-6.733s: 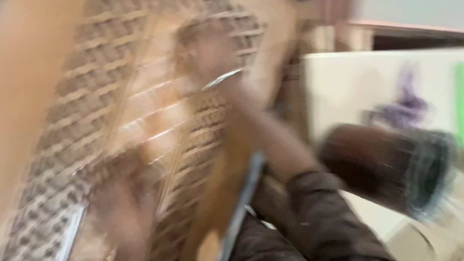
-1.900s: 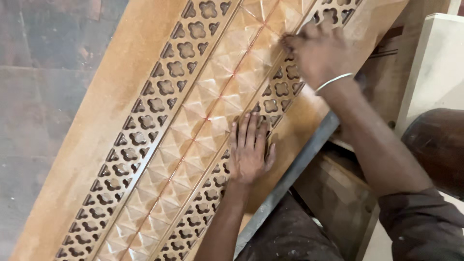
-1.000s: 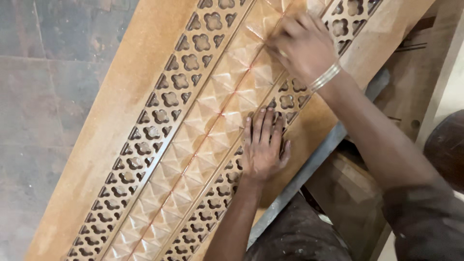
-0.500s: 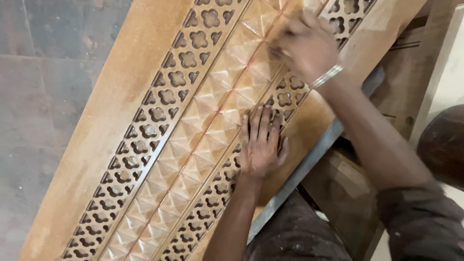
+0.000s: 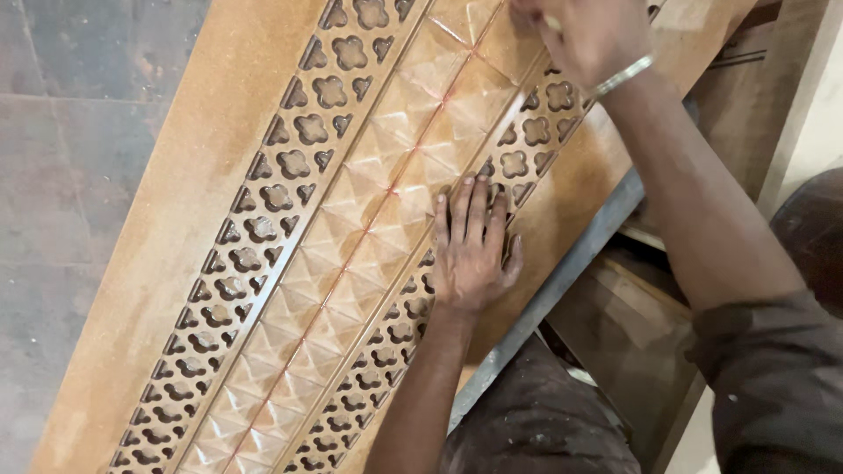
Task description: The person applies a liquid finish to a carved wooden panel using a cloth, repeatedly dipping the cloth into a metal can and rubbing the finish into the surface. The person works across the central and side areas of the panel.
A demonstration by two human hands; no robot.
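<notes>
A long carved wooden panel [image 5: 176,263] runs diagonally through the view. It has a middle strip of raised pyramid shapes [image 5: 351,263] between two bands of cut-out flower shapes [image 5: 272,197]. My left hand [image 5: 471,250] lies flat on the panel, palm down and fingers stretched out, across the pyramid strip and the right-hand flower band. My right hand [image 5: 593,35], with a silver bangle [image 5: 622,76] on its wrist, presses its curled fingers on the panel at the top edge of the view. A small pale bit shows at its fingertips; what it is cannot be made out.
A grey metal bar [image 5: 562,281] runs along the panel's right edge. Beyond it are dark wooden boards [image 5: 632,325] and my dark-clothed knee [image 5: 536,421]. A stone tile floor [image 5: 79,149] lies to the left of the panel.
My right hand has moved up along the panel, now partly cut off by the top of the view. My left hand has stayed flat in the same place.
</notes>
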